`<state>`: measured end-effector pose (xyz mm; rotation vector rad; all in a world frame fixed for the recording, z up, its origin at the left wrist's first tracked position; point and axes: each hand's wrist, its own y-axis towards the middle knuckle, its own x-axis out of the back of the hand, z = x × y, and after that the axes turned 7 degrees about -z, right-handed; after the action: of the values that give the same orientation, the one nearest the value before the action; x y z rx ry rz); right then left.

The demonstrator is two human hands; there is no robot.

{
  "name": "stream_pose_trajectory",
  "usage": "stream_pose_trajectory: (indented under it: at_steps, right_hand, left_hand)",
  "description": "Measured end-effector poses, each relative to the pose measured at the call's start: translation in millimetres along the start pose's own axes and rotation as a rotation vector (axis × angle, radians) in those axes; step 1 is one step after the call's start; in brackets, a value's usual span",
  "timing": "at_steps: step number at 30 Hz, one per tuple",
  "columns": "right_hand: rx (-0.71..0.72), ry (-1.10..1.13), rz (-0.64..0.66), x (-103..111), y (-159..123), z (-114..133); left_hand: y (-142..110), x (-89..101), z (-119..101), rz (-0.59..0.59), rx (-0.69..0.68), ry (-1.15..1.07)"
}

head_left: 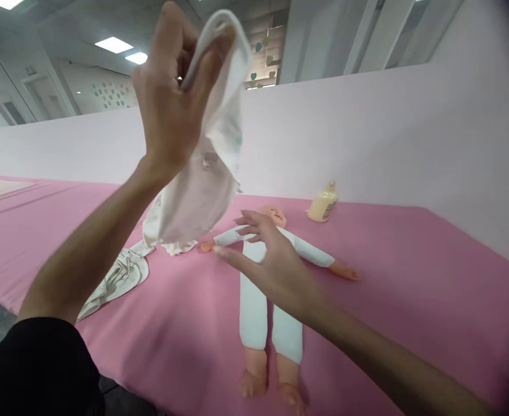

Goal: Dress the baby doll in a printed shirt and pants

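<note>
High in front of me, my left hand (171, 86) pinches the edge of a white baby garment (202, 196), which hangs down in folds. Its exact kind is hard to make out. My right hand (275, 266) is over the doll's chest with its fingers spread, holding nothing. Beneath it a baby doll (254, 306) lies on its back, arms stretched out and legs toward me. The doll's body and limbs are white, with bare hands and feet. Part of its head and torso is hidden behind my right hand.
A pink padded surface (393, 335) carries everything. To the left lies a crumpled patterned cloth (122, 277), with another small white cloth (180, 248) near the doll's hand. A pale yellow pump bottle (322, 203) stands tilted by the white wall (367, 138).
</note>
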<state>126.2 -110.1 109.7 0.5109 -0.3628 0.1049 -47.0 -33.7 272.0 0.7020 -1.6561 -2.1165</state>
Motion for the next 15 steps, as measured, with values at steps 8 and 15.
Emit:
stream_pose_trajectory:
  at_steps: [8,15]
  right_hand:
    - [0.037,0.179,-0.168,-14.4,27.4,26.9]
    - [0.119,0.148,-0.231,2.3,18.2,43.9]
  left_hand:
    - [-7.4,24.4,-59.0,0.203,-0.249,0.352]
    - [-5.2,43.1,-100.4,0.557,-0.018,0.44]
